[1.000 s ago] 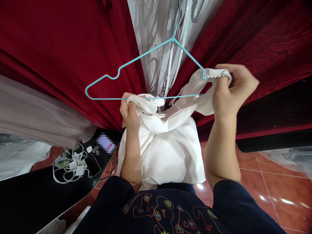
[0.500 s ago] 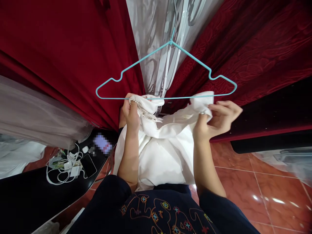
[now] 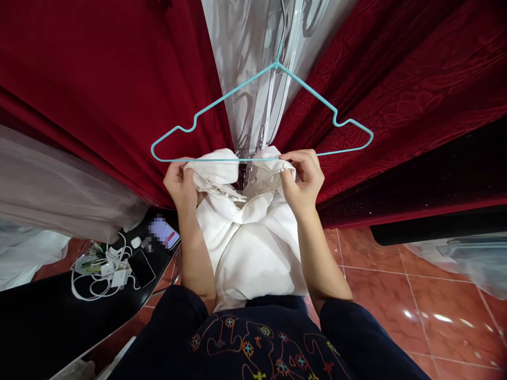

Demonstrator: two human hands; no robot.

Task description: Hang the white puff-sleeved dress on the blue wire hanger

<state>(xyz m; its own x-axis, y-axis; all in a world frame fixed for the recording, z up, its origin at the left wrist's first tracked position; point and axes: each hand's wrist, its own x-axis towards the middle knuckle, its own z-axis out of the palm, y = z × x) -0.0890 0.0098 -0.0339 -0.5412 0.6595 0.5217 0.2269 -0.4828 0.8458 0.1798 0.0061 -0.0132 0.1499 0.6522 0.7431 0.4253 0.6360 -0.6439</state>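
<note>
A light-blue hanger [image 3: 233, 95] hangs in front of me, its hook reaching up past the top edge. Below it, a white garment [image 3: 257, 253] with a pearl-like trim falls toward my lap. My left hand [image 3: 182, 182] pinches the trimmed edge at the left, close to the hanger's lower bar. At the other side, my right hand [image 3: 303, 177] grips the edge between thumb and fingers, its fingertips at the bar. Between the hands the white cloth rises behind the bar and dips in the middle.
Red curtains [image 3: 119, 79] hang on both sides, with pale sheer fabric between them. At lower left a black table [image 3: 51, 316] bears white cables [image 3: 95, 290], a phone [image 3: 141, 269] and another lit phone [image 3: 164, 232]. Reddish tiles [image 3: 380, 301] cover the floor at right.
My right hand has moved left, closer to my left hand, and its fingers have curled in on the cloth. My left hand has shifted slightly left. The hanger has moved a little left.
</note>
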